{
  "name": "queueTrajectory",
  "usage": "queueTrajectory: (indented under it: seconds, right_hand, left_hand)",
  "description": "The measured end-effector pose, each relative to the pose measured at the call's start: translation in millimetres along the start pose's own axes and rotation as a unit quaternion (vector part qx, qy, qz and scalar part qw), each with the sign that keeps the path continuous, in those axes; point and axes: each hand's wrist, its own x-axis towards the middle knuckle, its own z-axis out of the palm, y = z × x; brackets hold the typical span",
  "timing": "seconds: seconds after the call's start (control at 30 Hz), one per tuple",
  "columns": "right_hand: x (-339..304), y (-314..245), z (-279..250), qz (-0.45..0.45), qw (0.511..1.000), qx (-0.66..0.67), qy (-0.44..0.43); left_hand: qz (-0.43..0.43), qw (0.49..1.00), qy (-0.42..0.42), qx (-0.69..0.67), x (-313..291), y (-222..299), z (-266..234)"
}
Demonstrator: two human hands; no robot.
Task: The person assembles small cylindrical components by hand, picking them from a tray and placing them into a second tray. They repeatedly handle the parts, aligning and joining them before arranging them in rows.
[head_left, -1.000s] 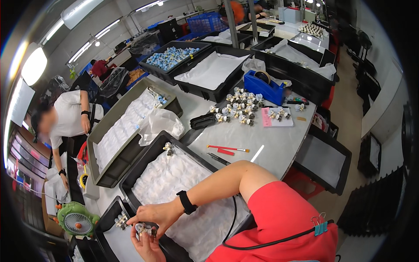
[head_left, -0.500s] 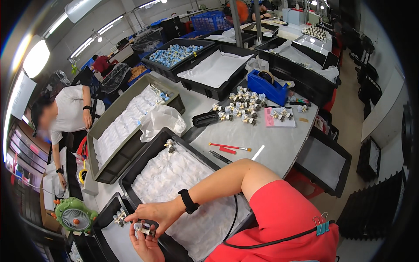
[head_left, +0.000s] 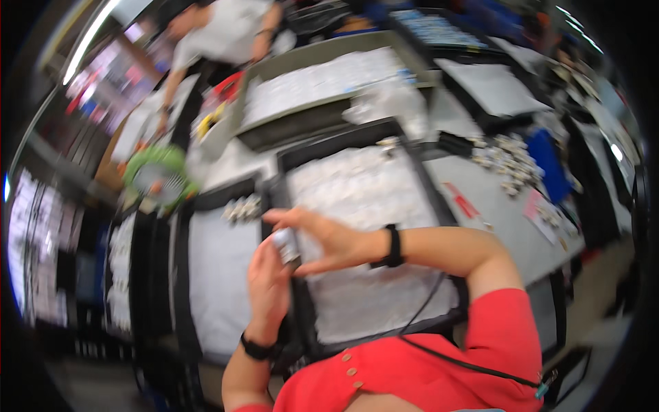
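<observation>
Between my two hands is a small white-and-dark piece (head_left: 287, 247), figurine-like but smeared by motion. My left hand (head_left: 268, 285) grips it from the near left side, fingers upright against it. From the right, my right hand (head_left: 326, 240) closes thumb and fingers around its other side. Both hands are held over the adjoining rims of two black trays. Several similar small pieces (head_left: 243, 209) sit at the far end of the left tray (head_left: 180, 275), which has a white liner. The right tray (head_left: 429, 189) holds rumpled white sheeting, with another small piece (head_left: 388, 145) in its far corner.
A large olive bin (head_left: 302, 115) stands beyond the trays, crumpled white plastic (head_left: 391, 106) at its corner. Loose pieces (head_left: 509, 161) cluster on the grey table beside a blue tape dispenser (head_left: 549, 165). A green fan (head_left: 156, 177) and another person (head_left: 220, 34) are at the left. A black cord (head_left: 467, 364) crosses my front.
My view has swung left and downward, so the trays appear farther right and more of my left forearm shows. Both hands still have the small piece between them.
</observation>
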Motion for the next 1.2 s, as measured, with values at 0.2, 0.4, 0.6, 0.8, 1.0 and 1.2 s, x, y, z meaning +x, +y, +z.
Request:
queueTrajectory:
  seconds: [0.2, 0.4, 0.6, 0.8, 1.0, 1.2]
  right_hand:
    - [2, -14, -2, 0.015, 0.999, -0.046, -0.017]
    - [1, -8, -2, 0.063, 0.998, -0.021, -0.015]
    - [3, -13, 0, 0.072, 0.997, -0.02, -0.001]
    - [2, -9, 0, 0.079, 0.997, -0.016, -0.005]
    - [1, -7, 1, 0.075, 0.997, 0.009, 0.007]
    - [0, -5, 3, 0.082, 0.996, 0.018, 0.02]
  left_hand:
    - [-0.044, 0.996, -0.067, -0.03, -7, 12, 11]
    - [-0.037, 0.996, -0.07, -0.05, -6, 14, 10]
    - [-0.044, 0.993, -0.073, -0.078, -5, 16, 7]
    - [-0.051, 0.991, -0.082, -0.097, -6, 17, 7]
    - [-0.043, 0.989, -0.085, -0.113, -5, 14, 5]
    - [-0.05, 0.988, -0.075, -0.127, -4, 14, 3]
